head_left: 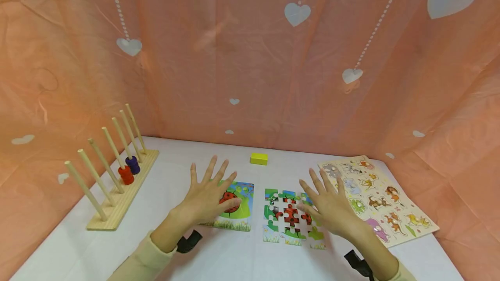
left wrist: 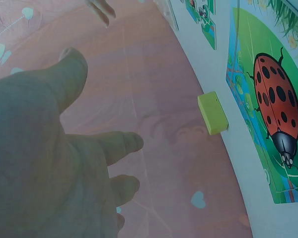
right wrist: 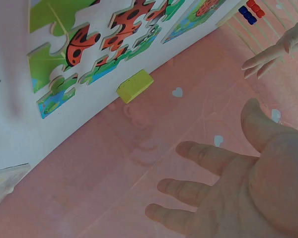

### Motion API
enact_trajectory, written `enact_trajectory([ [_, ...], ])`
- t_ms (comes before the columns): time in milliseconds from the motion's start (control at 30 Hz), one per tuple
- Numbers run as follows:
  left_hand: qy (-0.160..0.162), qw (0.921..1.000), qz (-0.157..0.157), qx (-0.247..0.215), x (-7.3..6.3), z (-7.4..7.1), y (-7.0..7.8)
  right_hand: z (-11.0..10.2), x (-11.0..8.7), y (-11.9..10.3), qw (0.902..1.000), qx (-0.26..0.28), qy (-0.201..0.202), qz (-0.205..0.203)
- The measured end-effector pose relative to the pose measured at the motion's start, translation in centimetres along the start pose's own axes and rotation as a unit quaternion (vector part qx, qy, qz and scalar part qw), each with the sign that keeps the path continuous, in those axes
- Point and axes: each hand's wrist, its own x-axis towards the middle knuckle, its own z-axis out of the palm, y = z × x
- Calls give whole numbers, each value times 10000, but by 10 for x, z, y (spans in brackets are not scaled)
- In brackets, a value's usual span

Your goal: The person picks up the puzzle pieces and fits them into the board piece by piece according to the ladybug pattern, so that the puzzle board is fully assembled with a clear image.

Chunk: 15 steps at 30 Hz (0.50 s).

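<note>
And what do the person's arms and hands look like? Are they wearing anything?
The left hand and right hand wear no gloves or rings that I can see. The left sleeve and right sleeve are plain cream. The left wrist device and right wrist device are small, black and blocky, probably cameras.

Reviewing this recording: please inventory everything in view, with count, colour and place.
Peg rack: one, pale wood, far left
Red ring stack: one, red, on the rack
Blue ring stack: one, dark blue, next peg behind
Block: one, yellow, back centre
Ladybug board: one, multicoloured, left of centre
Puzzle pieces: several, multicoloured, right of centre
Animal board: one, beige, right
Table: one, white, beneath
Backdrop: orange-pink, white hearts, behind
Left hand: one, bare, over ladybug board
Right hand: one, bare, near puzzle pieces
</note>
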Motion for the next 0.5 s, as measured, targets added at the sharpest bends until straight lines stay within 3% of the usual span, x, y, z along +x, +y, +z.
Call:
enact_trajectory([
  [267, -65, 9999, -52, -79, 2, -3, -8, 1, 0, 2, 10000, 11, 24, -42],
  [367, -130, 9998, -56, -109, 1, -4, -17, 1, 1, 3, 10000, 37, 37, -10],
  [500, -458, 9981, -195, -359, -4, -3, -35, 4, 3, 5, 9999, 76, -89, 42],
])
